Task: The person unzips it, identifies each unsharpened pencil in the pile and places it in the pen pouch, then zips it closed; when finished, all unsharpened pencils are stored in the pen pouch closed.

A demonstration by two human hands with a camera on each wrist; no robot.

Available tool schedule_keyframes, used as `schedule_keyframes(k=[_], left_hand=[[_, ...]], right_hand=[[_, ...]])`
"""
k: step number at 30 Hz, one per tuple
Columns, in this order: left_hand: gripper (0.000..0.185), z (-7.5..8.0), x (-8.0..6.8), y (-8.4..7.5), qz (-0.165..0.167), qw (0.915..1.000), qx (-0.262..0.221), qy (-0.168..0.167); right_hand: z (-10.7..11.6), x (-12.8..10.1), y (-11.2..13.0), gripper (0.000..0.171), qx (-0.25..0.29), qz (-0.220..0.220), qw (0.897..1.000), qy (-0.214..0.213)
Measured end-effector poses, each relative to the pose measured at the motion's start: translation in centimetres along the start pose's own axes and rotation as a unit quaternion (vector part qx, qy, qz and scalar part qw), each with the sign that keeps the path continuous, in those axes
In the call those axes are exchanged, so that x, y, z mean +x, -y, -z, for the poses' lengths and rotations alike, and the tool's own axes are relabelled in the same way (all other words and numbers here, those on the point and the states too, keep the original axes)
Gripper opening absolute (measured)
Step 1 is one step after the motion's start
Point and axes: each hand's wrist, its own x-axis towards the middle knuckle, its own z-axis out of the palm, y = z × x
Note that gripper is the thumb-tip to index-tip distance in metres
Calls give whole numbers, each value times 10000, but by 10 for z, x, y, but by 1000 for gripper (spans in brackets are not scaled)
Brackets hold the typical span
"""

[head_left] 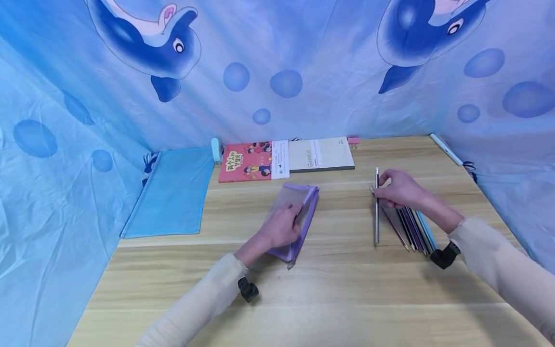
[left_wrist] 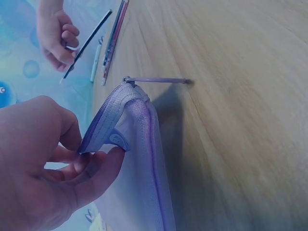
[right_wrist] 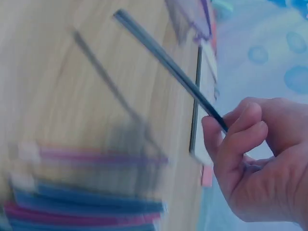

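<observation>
My left hand (head_left: 281, 227) grips the top edge of a purple-trimmed mesh zip pouch (head_left: 295, 192). In the left wrist view, the fingers and thumb pinch the pouch's edge (left_wrist: 103, 126) by a small tab, and a purple zip pull (left_wrist: 159, 80) sticks out from its end. Over on the right, my right hand (head_left: 401, 189) pinches a dark striped pencil (head_left: 376, 219) near one end. The right wrist view shows that pencil (right_wrist: 163, 57) held above the table, its shadow below. Several more pencils (head_left: 414, 229) lie in a row beneath the right hand, with a single pencil (head_left: 398, 231) slightly apart.
A blue pouch (head_left: 173, 193) lies at the left. Along the back are a red book (head_left: 244, 164), a notebook (head_left: 329, 154), a turquoise stapler-like object (head_left: 216, 150) and a pink clip (head_left: 353, 140). A light blue pen-like stick (head_left: 446, 149) lies at the far right corner. Printed curtains border the wooden table.
</observation>
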Motion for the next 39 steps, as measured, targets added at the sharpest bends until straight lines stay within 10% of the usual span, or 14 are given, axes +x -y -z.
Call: schedule_keyframes(k=[11,39], left_hand=[[62,2,0,-2,-12,9995,-217,-235],[61,1,2,-3,-204,9971,-174,-707]], right_hand=[[-52,8,28,32,2158,-97,9758,-340],[-141,22,69,25,2840,-280,9584,-20]])
